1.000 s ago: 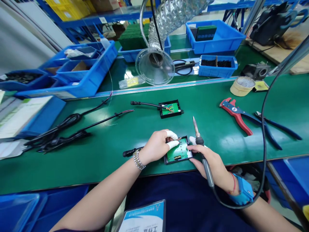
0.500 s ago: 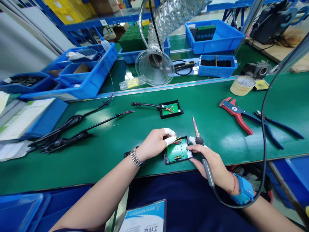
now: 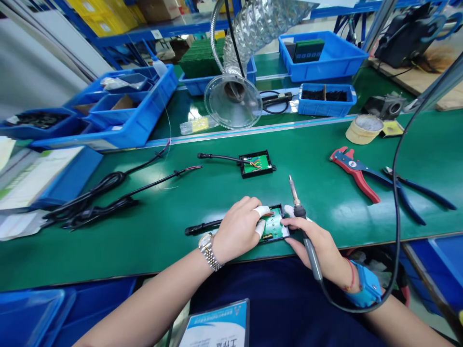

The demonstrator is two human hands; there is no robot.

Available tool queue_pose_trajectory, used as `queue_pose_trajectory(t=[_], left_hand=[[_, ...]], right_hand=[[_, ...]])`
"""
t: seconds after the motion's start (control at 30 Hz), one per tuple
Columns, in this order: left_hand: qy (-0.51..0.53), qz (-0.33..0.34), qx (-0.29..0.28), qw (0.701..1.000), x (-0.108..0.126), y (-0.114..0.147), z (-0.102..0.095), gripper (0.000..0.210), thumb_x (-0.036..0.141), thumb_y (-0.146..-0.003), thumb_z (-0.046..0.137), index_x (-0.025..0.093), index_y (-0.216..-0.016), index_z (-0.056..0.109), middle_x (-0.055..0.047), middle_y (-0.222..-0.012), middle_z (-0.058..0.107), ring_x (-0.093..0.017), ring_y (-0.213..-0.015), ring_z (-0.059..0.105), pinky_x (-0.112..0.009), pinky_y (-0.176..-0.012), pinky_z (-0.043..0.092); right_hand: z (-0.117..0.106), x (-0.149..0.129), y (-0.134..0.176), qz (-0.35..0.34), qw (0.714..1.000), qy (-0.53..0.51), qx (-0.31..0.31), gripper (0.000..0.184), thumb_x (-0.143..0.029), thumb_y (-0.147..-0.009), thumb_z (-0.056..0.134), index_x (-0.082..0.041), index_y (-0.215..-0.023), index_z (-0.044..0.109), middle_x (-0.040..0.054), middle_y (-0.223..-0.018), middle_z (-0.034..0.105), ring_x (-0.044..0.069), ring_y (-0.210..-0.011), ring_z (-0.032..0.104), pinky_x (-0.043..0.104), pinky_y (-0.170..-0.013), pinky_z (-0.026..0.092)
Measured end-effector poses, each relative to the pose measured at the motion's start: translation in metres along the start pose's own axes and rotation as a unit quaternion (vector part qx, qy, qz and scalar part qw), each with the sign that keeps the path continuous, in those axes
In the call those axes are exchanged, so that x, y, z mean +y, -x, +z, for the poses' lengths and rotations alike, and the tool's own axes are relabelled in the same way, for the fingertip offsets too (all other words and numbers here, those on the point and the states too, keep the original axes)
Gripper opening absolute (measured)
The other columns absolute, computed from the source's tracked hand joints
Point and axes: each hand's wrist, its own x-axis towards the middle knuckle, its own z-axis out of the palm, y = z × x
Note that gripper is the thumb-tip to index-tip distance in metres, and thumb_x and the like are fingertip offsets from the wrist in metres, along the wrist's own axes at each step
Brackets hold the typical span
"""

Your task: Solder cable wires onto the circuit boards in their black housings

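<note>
My left hand point(image 3: 240, 226), with white covers on its fingertips, reaches over the left part of a green circuit board point(image 3: 275, 224) in a black plastic case. Its thumb and forefinger are closed around thin coloured wires point(image 3: 268, 214) at the board; the exact pinch is partly hidden. A black cable point(image 3: 202, 227) runs out leftward from under this hand. My right hand point(image 3: 318, 243) holds a soldering iron point(image 3: 310, 253), tip pointing up and away from the board. Fingers of that hand also touch the case's right edge.
Beyond my hands lies another cased board point(image 3: 257, 164) with wires. A clear fume hood point(image 3: 233, 103) hangs above the bench. Wire strippers point(image 3: 356, 173) and cutters point(image 3: 419, 185) lie right, black cables point(image 3: 104, 197) left. Blue bins point(image 3: 321, 53) stand behind; the iron's cord point(image 3: 397, 193) loops at right.
My left hand has moved slightly right and turned, now covering the case's left side. The wires have shifted over the board, and more of the black cable shows. My right hand stays nearly still.
</note>
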Motion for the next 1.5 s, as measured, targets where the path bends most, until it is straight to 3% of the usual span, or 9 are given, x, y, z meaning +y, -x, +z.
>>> queue_pose_trajectory(t=[0.2, 0.43, 0.67, 0.9, 1.07, 1.23, 1.37, 1.5], left_hand=[[0.008, -0.012, 0.066, 0.998, 0.0, -0.002, 0.016, 0.007, 0.014, -0.082, 0.049, 0.015, -0.081, 0.057, -0.006, -0.082, 0.056, -0.019, -0.078, 0.047, -0.033, -0.071, 0.042], [0.074, 0.015, 0.159, 0.984, -0.006, 0.002, 0.023, 0.011, 0.014, -0.082, 0.047, 0.016, -0.089, 0.055, -0.007, -0.084, 0.058, -0.018, -0.079, 0.052, -0.032, -0.071, 0.045], [0.111, -0.016, 0.048, 0.993, -0.01, -0.004, 0.009, 0.008, 0.012, -0.077, 0.055, 0.017, -0.079, 0.061, -0.004, -0.081, 0.057, -0.017, -0.077, 0.051, -0.031, -0.07, 0.044], [0.066, -0.005, -0.002, 0.998, -0.01, -0.006, 0.006, 0.011, 0.008, -0.074, 0.053, 0.017, -0.074, 0.059, -0.003, -0.079, 0.054, -0.018, -0.075, 0.047, -0.032, -0.067, 0.042], [0.026, -0.005, -0.015, 1.0, -0.007, -0.007, 0.006, 0.012, 0.008, -0.075, 0.051, 0.016, -0.075, 0.061, -0.005, -0.078, 0.054, -0.019, -0.076, 0.046, -0.032, -0.067, 0.041], [0.034, -0.011, -0.017, 0.999, -0.008, -0.008, 0.006, 0.008, 0.008, -0.073, 0.053, 0.015, -0.073, 0.058, -0.004, -0.076, 0.054, -0.018, -0.072, 0.045, -0.031, -0.066, 0.041], [0.048, -0.012, -0.014, 0.999, -0.01, -0.009, 0.007, 0.006, 0.01, -0.074, 0.055, 0.015, -0.07, 0.056, -0.003, -0.075, 0.054, -0.017, -0.07, 0.045, -0.03, -0.065, 0.04], [0.04, -0.004, -0.007, 0.999, -0.01, -0.009, 0.006, 0.008, 0.009, -0.074, 0.054, 0.016, -0.068, 0.055, -0.004, -0.074, 0.053, -0.017, -0.071, 0.045, -0.03, -0.065, 0.04]], right_hand=[[-0.002, -0.003, -0.002, -0.006, 1.0, 0.008, 0.005, 0.033, -0.017, -0.083, 0.052, -0.019, -0.116, 0.047, 0.0081, -0.095, 0.062, 0.018, -0.083, 0.062, 0.031, -0.077, 0.052], [-0.002, -0.002, -0.001, 0.004, 1.0, 0.015, 0.002, 0.033, -0.017, -0.083, 0.052, -0.019, -0.116, 0.048, 0.0081, -0.095, 0.062, 0.018, -0.083, 0.063, 0.032, -0.077, 0.053], [0.0, 0.0, 0.001, 0.018, 1.0, 0.01, -0.009, 0.035, -0.017, -0.082, 0.053, -0.02, -0.117, 0.048, 0.0082, -0.096, 0.062, 0.019, -0.085, 0.062, 0.034, -0.079, 0.052], [0.001, 0.001, 0.001, 0.014, 1.0, 0.011, -0.01, 0.035, -0.018, -0.082, 0.053, -0.02, -0.117, 0.048, 0.0087, -0.098, 0.062, 0.019, -0.086, 0.062, 0.033, -0.078, 0.053], [-0.003, -0.003, -0.001, 0.006, 1.0, -0.001, 0.009, 0.035, -0.017, -0.082, 0.055, -0.019, -0.116, 0.049, 0.008, -0.1, 0.063, 0.019, -0.087, 0.063, 0.032, -0.08, 0.053], [-0.026, -0.018, 0.006, -0.035, 0.993, 0.017, 0.11, 0.034, -0.008, -0.078, 0.058, -0.023, -0.109, 0.055, 0.0029, -0.087, 0.067, 0.017, -0.077, 0.064, 0.028, -0.073, 0.053], [-0.042, -0.029, 0.011, -0.033, 0.993, 0.057, 0.096, 0.04, -0.013, -0.077, 0.06, -0.024, -0.115, 0.056, 0.0035, -0.076, 0.064, 0.018, -0.068, 0.062, 0.029, -0.062, 0.052], [-0.037, -0.03, 0.009, -0.015, 0.997, 0.028, 0.063, 0.031, -0.011, -0.077, 0.057, -0.024, -0.105, 0.062, 0.0028, -0.072, 0.061, 0.015, -0.062, 0.058, 0.028, -0.057, 0.049]])
